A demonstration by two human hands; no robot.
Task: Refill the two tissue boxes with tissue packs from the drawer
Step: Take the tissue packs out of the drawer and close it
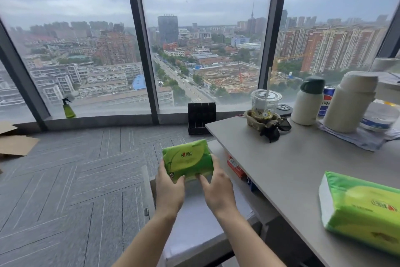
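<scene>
Both hands, left (170, 191) and right (217, 188), are gripping one pack (187, 159) by its near edge, above the drawer (194, 219). A second pack (360, 210) is lying on the desk (287, 169), right of the right hand. No tissue boxes are showing; refilling is apparently not started.

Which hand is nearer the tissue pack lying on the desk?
Right. The right hand is closer to the desk pack; the left hand is farther left. Both grip another pack.
</scene>
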